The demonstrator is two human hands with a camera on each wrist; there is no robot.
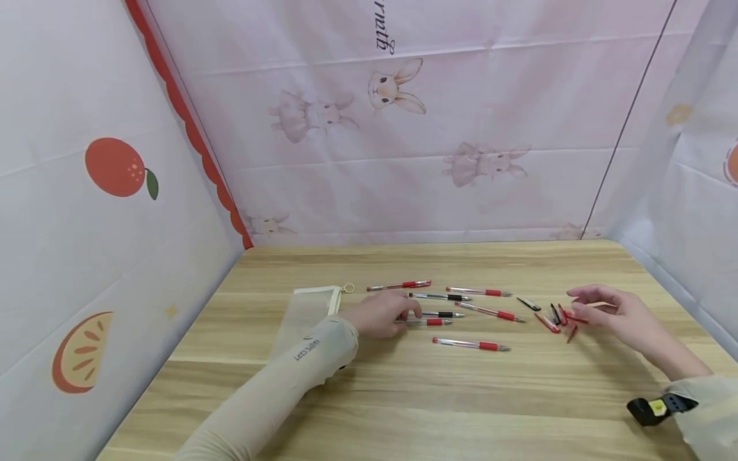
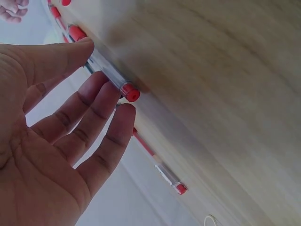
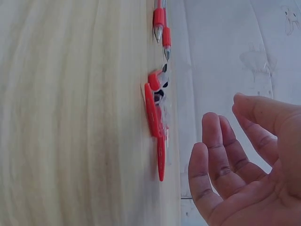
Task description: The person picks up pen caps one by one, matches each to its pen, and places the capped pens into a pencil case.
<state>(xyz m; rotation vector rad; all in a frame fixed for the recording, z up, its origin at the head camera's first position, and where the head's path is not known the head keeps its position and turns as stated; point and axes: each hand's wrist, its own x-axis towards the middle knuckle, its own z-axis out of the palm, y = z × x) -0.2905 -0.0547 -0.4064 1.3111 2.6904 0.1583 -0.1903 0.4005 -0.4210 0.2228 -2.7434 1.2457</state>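
My left hand point(image 1: 376, 314) reaches down over the left ends of the pens, its thumb and fingertips around a clear-barrelled red gel pen point(image 2: 110, 70). That pen lies at or close to the tabletop, its red end plug pointing back at the left wrist camera. Right beside it is a black gel pen point(image 1: 442, 314), partly hidden by the fingers. My right hand point(image 1: 625, 320) hovers with loosely bent fingers next to a small pile of red and black pen caps point(image 3: 153, 110). Nothing is between its fingers in the right wrist view, and it stands apart from the caps.
Several other uncapped pens lie mid-table, among them a red pen point(image 1: 471, 344) in front and a black pen point(image 1: 440, 296) behind. A translucent zip pouch point(image 1: 305, 314) with a ring pull lies left, partly under the left forearm. Printed cloth walls point(image 1: 346, 192) enclose the wooden table point(image 1: 415, 410).
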